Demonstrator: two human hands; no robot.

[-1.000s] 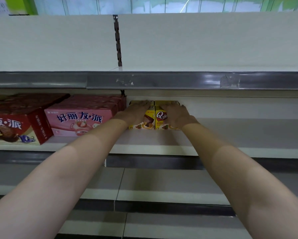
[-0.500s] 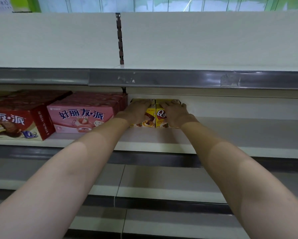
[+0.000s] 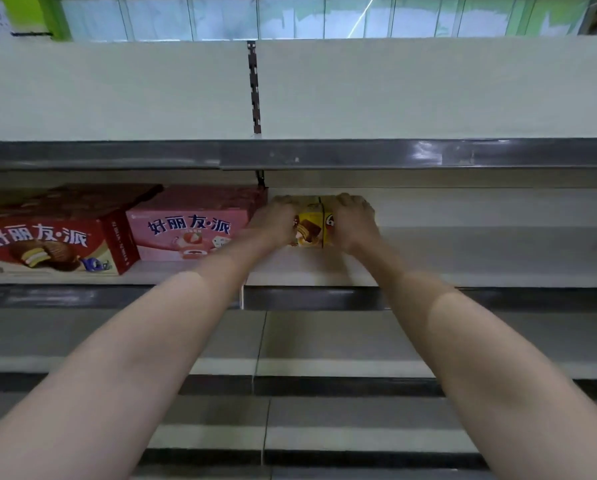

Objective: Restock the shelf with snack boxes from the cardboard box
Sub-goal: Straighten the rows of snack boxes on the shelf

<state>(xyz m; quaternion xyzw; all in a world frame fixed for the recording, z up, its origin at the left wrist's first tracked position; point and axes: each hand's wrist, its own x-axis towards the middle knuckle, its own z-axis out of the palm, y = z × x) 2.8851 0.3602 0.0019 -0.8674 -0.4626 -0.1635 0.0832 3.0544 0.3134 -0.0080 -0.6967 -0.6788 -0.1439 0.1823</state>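
Yellow boxes (image 3: 313, 227), two side by side, stand on shelf (image 3: 463, 258) beside pink box (image 3: 189, 225). Left hand (image 3: 274, 221) grips left box, right hand (image 3: 354, 221) grips right; fingers curl over tops.

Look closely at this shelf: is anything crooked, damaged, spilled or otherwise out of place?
Nothing stands out. The red box and pink box stand upright side by side, and both hands, left and right, grip two yellow boxes sitting squarely on the shelf.
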